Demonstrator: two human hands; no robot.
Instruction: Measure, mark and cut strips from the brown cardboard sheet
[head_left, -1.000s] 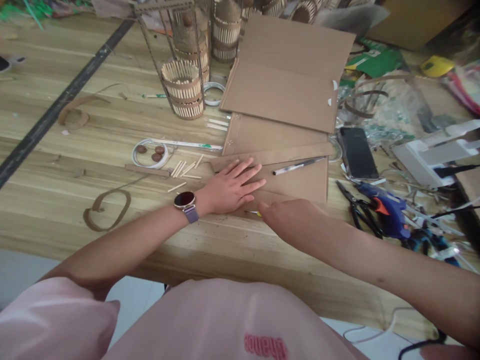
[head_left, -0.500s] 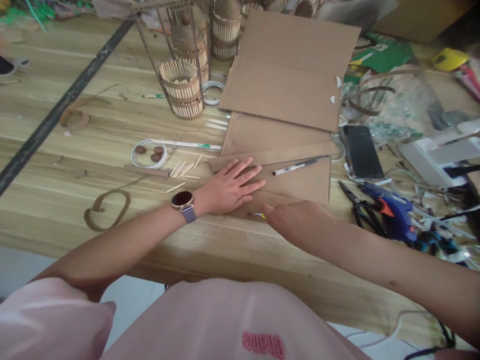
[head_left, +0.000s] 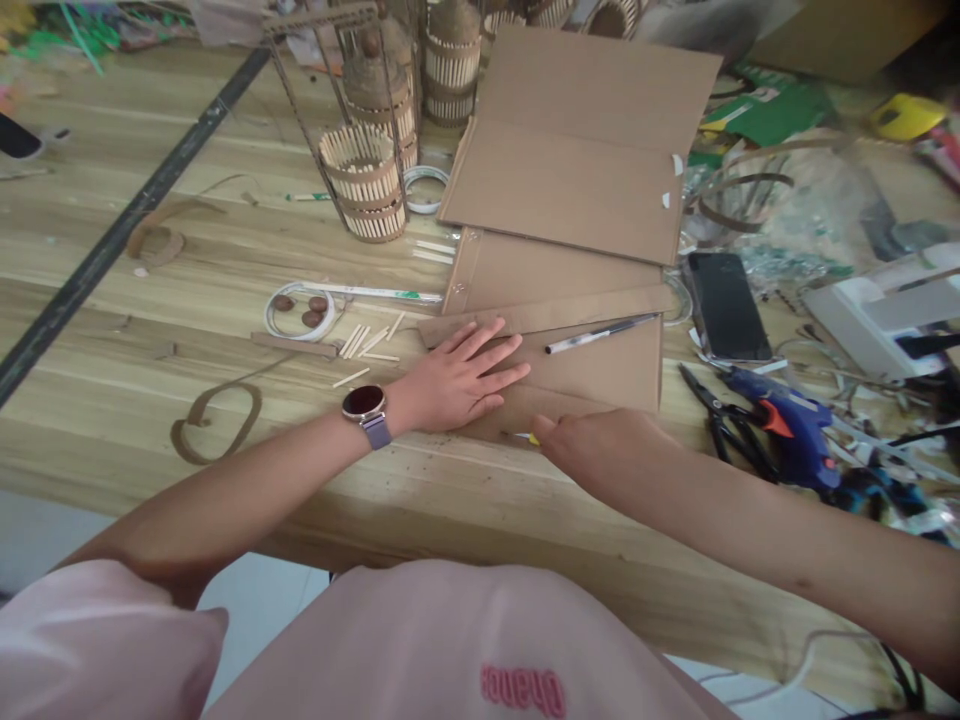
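My left hand (head_left: 466,380) lies flat with fingers spread, pressing on a piece of brown cardboard (head_left: 607,370). In my right hand (head_left: 589,440) is a craft knife (head_left: 535,438); only its thin blade and a bit of yellow show, as the fist hides the rest. The blade points left at the cardboard's near edge, just right of my left hand. A loose cardboard strip (head_left: 585,305) crosses the sheet, its left end under my left fingertips. Beyond the fingers, a pen (head_left: 600,333) rests on the cardboard.
Short wooden sticks (head_left: 367,340) and a tape roll (head_left: 271,320) with brown nuts lie left. Behind stand a stick basket (head_left: 367,185) and a folded cardboard sheet (head_left: 577,150). At right are a phone (head_left: 727,305), pliers (head_left: 720,415) and a blue glue gun (head_left: 787,425).
My right hand has slid slightly to the right and toward me with the craft knife. The left hand stays in place on the cardboard.
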